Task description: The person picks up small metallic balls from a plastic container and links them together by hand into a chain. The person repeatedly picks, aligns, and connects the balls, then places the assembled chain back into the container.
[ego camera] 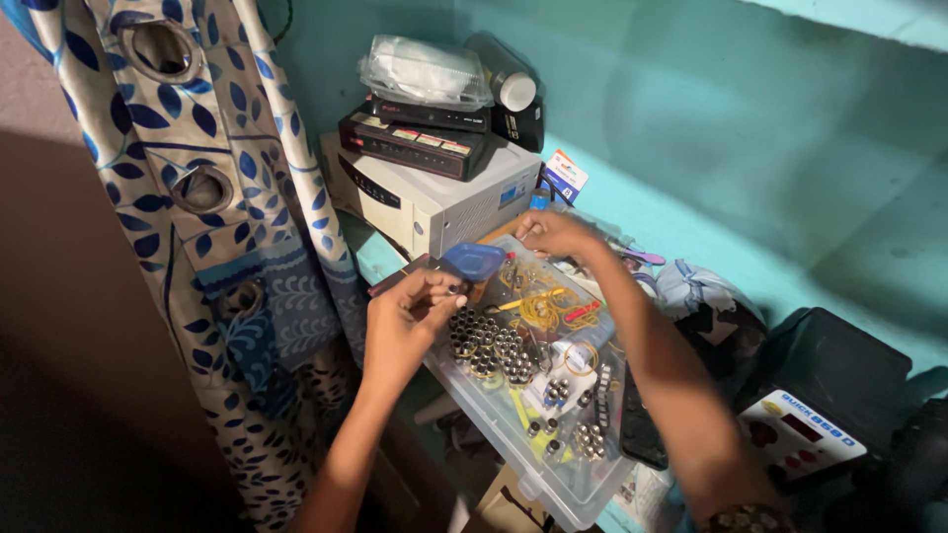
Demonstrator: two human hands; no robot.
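Plastic tray [583, 474], clear and shallow, is seen lying on a cluttered table with its long axis running from the far left corner toward the near right. It is filled with small metal cylinders [489, 350] packed upright in its left part, yellow rubber bands [543, 308] farther back, and further small parts toward its near end. The left hand [407, 318] is held over the tray's left edge, just beside the cylinders, with fingers curled together as if pinching something small; what is pinched cannot be made out. A blue lid [476, 261] lies just beyond that hand, touching the tray's far left corner. The right hand [553, 235] is set at the tray's far edge, fingers bent down onto the rim; whether the rim is gripped or only touched cannot be told. The cylinders lie nearer the left hand, directly to its right. Behind the tray, a white box-shaped device [434, 202] and stacked black boxes [415, 138] are seen, and a patterned curtain [197, 197] hangs at left.
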